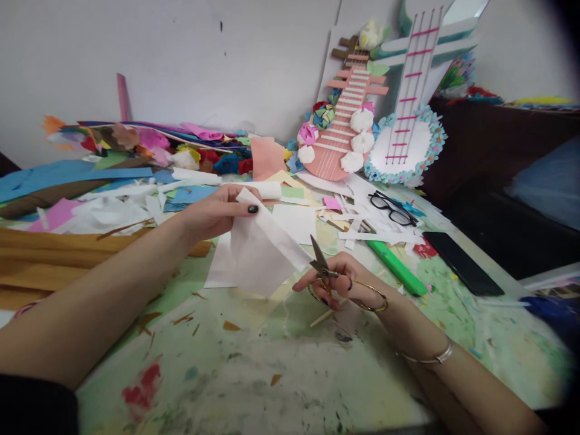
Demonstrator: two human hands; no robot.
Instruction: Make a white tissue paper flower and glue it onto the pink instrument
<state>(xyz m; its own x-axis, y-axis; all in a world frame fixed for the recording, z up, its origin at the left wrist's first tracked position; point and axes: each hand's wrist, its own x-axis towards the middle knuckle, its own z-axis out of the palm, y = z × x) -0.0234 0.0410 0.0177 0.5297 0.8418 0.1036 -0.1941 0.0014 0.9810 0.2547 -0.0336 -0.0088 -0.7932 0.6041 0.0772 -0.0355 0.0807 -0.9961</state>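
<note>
My left hand point(222, 211) pinches a sheet of thin white paper point(263, 251) by its upper corner, thumb in front. The paper hangs down over the table, with a folded strip along its slanting right edge. In my right hand point(338, 281) is a small pair of scissors point(322, 263), fingers round the handles and blades pointing up. The blades stand slightly apart, close to the paper's right corner; whether they touch it I cannot tell. Behind the hanging sheet, more white paper point(296, 222) lies flat on the table.
Black glasses point(393, 208), a green box-cutter-like tool point(399, 269) and a black phone point(462, 263) lie to the right. Paper lute-shaped crafts point(338, 133) lean on the wall. Coloured paper scraps point(154, 142) and brown folded paper point(54, 260) cover the left. Paint stains mark the table point(217, 374).
</note>
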